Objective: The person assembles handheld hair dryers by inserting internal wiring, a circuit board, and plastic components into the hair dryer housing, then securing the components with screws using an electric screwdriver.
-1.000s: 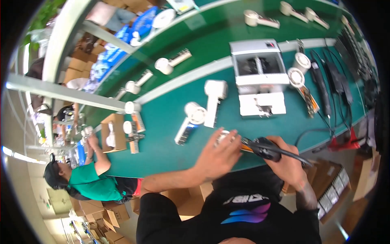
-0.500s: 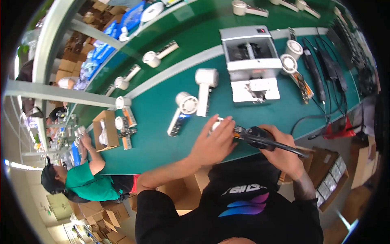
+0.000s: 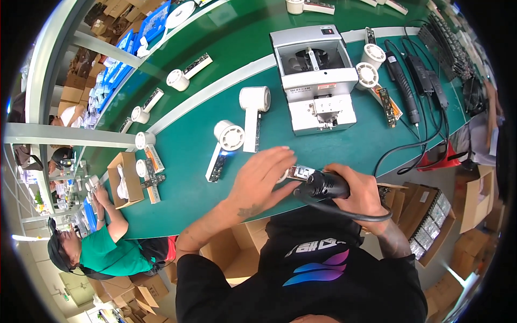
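Observation:
My right hand (image 3: 358, 194) is wrapped around a black corded electric screwdriver (image 3: 327, 185). Its cable end points toward my body, and its tip is hidden. Beside it, my left hand (image 3: 263, 180) grips a small handheld fan near the table's front edge. Fingers cover most of the fan's head, while its opened handle (image 3: 301, 171) shows a circuit board next to the screwdriver. Two white fans lie just beyond my left hand: one fan (image 3: 229, 137) has a lit blue spot by its exposed board, the other fan (image 3: 254, 105) lies behind it.
A grey screw-feeder-like machine (image 3: 315, 81) stands at the back. Right of it are more fans (image 3: 368, 76), another black screwdriver (image 3: 403, 81) and loose cables. An open carton (image 3: 125, 180) sits at left, near a co-worker in a green shirt (image 3: 110, 250). Fans lie on the green strip behind.
The screwdriver has swung round so its cable end now faces my body. More of the fan's handle shows between my hands. The whole view has shifted slightly.

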The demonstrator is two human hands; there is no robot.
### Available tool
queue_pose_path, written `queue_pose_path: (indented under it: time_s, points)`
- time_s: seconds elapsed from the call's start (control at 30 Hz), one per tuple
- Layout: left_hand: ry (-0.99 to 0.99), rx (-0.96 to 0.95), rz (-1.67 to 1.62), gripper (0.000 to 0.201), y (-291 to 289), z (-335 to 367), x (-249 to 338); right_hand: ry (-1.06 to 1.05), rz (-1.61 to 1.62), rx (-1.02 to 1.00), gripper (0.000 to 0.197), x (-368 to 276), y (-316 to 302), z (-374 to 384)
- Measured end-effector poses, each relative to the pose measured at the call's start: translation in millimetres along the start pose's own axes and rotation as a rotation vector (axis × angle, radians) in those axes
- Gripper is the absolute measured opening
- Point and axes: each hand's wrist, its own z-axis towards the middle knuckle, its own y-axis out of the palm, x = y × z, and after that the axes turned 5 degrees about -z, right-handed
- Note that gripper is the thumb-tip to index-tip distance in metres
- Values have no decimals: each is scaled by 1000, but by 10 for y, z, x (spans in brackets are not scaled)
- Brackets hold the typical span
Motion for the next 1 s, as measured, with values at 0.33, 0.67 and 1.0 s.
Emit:
queue_pose_path:
  time_s: [0.33,0.67,1.0]
  points:
    - [27,-177,-126,29,-102,63,-180,75,-7,56,47,-83,100,9]
    - [45,-181,266,34,-36,52,55,498,184,-36,50,-60,9,40]
    - [143,-136,55,29,65,146,-181,248,972,359,58,-24,-655,253]
